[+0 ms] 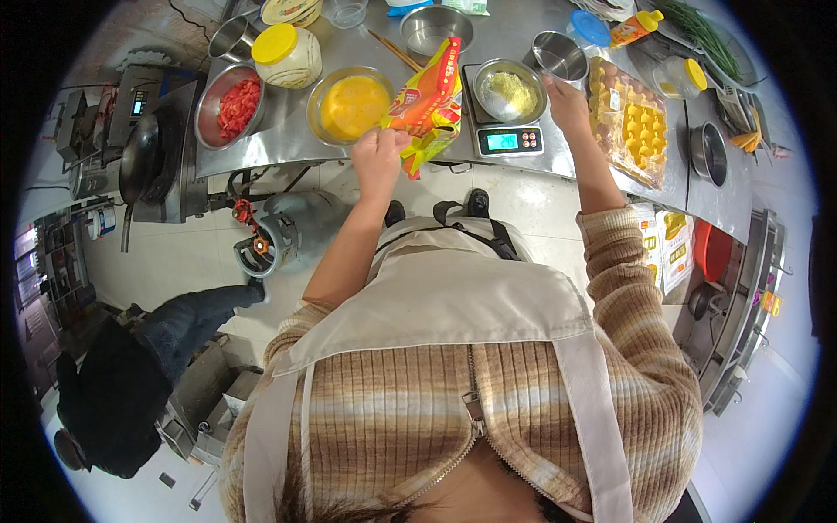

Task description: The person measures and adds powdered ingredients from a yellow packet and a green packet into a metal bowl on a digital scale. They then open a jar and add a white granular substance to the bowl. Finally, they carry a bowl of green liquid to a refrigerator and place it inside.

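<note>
My left hand (pixel 380 157) grips the corner of a red and yellow seasoning bag (pixel 428 104), which stands tilted at the table's front edge. Right of the bag, a metal bowl (pixel 511 91) with white and yellow granules rests on a digital kitchen scale (pixel 509 141) whose display is lit. My right hand (pixel 566 101) is raised at the bowl's right side, just below an empty steel cup (pixel 559 56); its fingers are partly hidden, so whether it holds the bowl or the cup cannot be told. Beaten egg fills a metal bowl (pixel 350 105) left of the bag.
A bowl of chopped tomatoes (pixel 230 106) and a yellow-lidded jar (pixel 286 56) stand left. An egg tray (pixel 644 124) lies right, with another steel bowl (pixel 708 153) beyond. Below the table stands a gas cylinder (pixel 294 229). Another person (pixel 118 392) is at lower left, near a wok (pixel 139 160).
</note>
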`<state>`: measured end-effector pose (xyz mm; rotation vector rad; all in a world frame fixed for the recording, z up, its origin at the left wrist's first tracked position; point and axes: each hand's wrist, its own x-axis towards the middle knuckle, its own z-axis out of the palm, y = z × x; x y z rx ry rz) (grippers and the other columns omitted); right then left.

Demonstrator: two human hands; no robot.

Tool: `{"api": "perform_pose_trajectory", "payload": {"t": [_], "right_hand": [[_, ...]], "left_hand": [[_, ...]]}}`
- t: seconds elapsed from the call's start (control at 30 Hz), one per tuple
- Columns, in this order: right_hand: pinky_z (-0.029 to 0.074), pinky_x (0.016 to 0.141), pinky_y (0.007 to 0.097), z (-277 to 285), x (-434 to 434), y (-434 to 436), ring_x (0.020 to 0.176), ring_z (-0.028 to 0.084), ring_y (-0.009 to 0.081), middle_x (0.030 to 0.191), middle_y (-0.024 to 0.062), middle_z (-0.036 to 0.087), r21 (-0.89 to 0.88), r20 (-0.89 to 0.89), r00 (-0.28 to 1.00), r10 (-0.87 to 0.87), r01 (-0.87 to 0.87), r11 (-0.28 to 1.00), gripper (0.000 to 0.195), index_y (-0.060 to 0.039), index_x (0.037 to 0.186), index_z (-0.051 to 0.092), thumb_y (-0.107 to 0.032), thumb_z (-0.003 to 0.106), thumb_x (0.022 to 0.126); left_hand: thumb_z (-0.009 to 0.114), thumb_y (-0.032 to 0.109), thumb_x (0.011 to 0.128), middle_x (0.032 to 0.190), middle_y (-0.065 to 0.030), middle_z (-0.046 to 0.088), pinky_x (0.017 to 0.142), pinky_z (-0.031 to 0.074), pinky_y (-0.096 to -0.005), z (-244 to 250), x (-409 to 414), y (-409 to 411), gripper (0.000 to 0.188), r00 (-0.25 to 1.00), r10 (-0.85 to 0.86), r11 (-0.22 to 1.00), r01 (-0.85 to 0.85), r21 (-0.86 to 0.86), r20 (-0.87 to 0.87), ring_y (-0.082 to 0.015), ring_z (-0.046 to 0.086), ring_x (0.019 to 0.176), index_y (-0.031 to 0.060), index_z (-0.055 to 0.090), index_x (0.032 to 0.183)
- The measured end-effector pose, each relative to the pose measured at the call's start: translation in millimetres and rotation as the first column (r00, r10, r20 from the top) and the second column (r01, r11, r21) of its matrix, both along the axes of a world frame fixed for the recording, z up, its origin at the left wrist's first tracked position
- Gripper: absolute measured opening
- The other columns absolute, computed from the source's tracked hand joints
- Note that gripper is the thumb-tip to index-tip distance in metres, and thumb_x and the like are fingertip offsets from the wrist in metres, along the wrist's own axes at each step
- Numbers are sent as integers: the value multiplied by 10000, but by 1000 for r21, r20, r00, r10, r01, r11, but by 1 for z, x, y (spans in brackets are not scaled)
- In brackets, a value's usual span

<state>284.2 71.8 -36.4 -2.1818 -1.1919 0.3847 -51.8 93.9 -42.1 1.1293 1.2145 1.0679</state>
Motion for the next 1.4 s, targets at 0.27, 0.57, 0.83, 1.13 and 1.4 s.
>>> {"api": "perform_pose_trajectory", "payload": {"t": [0.27, 0.57, 0.83, 1.13, 1.4], "right_hand": [[487, 792, 309, -5, -7, -21, 920, 655, 225, 996, 128, 680, 36, 15, 1000, 21, -21, 999, 275, -108, 1101, 664, -170, 596, 842], [492, 769, 298, -6, -9, -30, 858, 662, 211, 967, 134, 682, 102, -52, 999, -15, 20, 995, 243, -86, 1056, 678, -138, 617, 826], [512, 692, 356, 48, -72, 11, 766, 634, 317, 915, 129, 664, 426, 381, 868, 318, -470, 773, 163, -78, 952, 688, -124, 631, 806], [512, 814, 393, 87, -167, -40, 917, 623, 318, 993, 158, 645, 155, 138, 606, 784, -795, 587, 271, 1, 988, 621, 52, 550, 732], [482, 755, 377, 22, -191, -10, 853, 593, 269, 898, 113, 645, -301, 546, 402, 735, -725, 620, 184, -10, 853, 646, -99, 546, 727]], "left_hand": [[466, 120, 836, 715, -156, 678, 654, 514, -302, -6, -2, -1, 277, 1000, -5, 1000, 6, 30, -27, -199, 659, 656, -77, 646, 763], [472, 126, 835, 706, -146, 678, 645, 508, -305, -12, -1, 0, 272, 997, -26, 995, 33, 91, -76, -205, 657, 644, -65, 651, 761], [490, 130, 828, 696, -146, 670, 639, 498, -324, -16, 3, 1, 259, 996, -49, 983, 62, 172, -79, -220, 644, 635, -55, 654, 753], [518, 158, 807, 696, -194, 584, 626, 462, -438, 18, 1, 8, 231, 715, -107, 810, 466, 356, -691, -366, 577, 663, -28, 582, 687], [498, 218, 800, 766, -215, 582, 671, 452, -477, 13, -1, 14, 289, 641, -181, 831, 506, 232, -746, -396, 567, 719, -40, 565, 688]]}}
